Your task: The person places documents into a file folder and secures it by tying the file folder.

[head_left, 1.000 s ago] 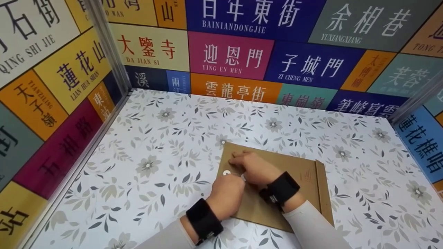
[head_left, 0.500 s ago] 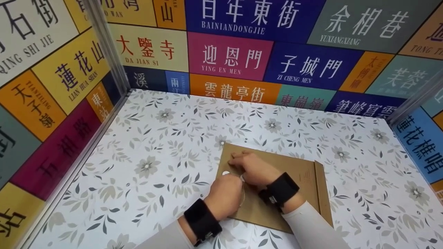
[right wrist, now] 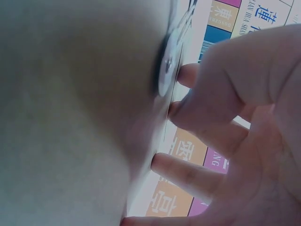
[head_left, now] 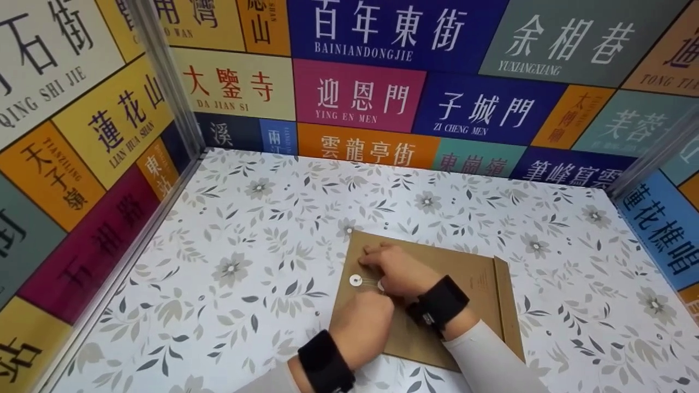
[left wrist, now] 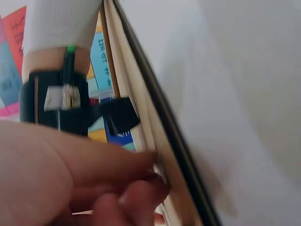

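A brown kraft envelope lies flat on the table. It has a white round button near its left edge, with thin string running to a second white button partly behind my right hand. My left hand, fingers curled, pinches the string end just below the buttons; the string in its fingertips is hardly visible. Spread fingertips of my right hand rest on the envelope. The right wrist view shows a button with string beside the thumb. Blurred left fingers appear at the envelope's edge in the left wrist view.
A white table with a grey floral print spreads around the envelope. Colourful panels with printed characters wall in the back and both sides. A folded strip runs along the envelope's right side.
My left hand has moved slightly down and right, away from the left button, which now shows fully with string beside it. The right hand stays in place on the envelope.
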`<state>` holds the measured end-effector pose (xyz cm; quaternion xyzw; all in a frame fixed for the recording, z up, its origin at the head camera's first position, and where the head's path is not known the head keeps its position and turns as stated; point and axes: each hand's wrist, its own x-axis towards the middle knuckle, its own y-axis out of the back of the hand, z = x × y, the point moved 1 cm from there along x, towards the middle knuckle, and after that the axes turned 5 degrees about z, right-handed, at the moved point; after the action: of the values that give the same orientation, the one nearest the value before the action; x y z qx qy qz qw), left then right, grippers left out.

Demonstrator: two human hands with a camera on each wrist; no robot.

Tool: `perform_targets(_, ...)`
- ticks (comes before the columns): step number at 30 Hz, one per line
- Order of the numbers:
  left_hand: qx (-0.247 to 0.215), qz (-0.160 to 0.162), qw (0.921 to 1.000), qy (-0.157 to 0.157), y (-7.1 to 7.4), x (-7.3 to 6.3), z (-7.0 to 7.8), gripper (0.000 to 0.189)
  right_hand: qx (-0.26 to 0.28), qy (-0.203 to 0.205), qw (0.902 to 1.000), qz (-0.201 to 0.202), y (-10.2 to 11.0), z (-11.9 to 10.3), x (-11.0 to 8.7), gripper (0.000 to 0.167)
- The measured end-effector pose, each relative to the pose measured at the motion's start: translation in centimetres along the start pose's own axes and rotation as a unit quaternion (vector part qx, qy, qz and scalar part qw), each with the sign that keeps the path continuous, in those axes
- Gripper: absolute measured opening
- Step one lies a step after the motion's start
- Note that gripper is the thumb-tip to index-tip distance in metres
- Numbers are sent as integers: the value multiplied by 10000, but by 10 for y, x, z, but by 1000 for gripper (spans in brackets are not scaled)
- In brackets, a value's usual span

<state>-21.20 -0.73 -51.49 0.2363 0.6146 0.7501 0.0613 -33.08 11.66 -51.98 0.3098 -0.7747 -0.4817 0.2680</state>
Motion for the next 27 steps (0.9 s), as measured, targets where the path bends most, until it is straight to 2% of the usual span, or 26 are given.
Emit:
perform_targets(6,411,-88,9989,-201,-1,-3,3,12,7,-106,9999,-74,0,-1,0,62)
perform_targets(10,577,-467,9971,-146,-1,2,-5,10,-18,-79,10000,-33,1,-1,0,62)
perform_targets(12,485,-597,9970,-19,0,6,-10,9,-44,-11,10000,11,0,0,0,62)
perform_targets(14,375,-596,9975,71,2,8,-14,7,-52,80,9999,62,0,0,0,61)
perform_targets(16,217,-430,9988,79,4,9,-17,8,-25,177,9998,95,0,0,0,60)
perform_targets(18,94,-260,9996,-47,6,9,-20,9,20,202,9998,76,0,-1,0,60)
perform_targets(21,-204,-99,9996,-186,7,10,-24,12,99,92,9999,-5,1,-1,0,61)
perform_targets(24,-555,-188,9982,-116,6,13,-29,16,93,-113,9999,-85,1,-1,0,63)
perform_targets(27,-579,-196,9981,-91,6,14,-34,18,48,-147,9999,-64,2,-2,-1,64)
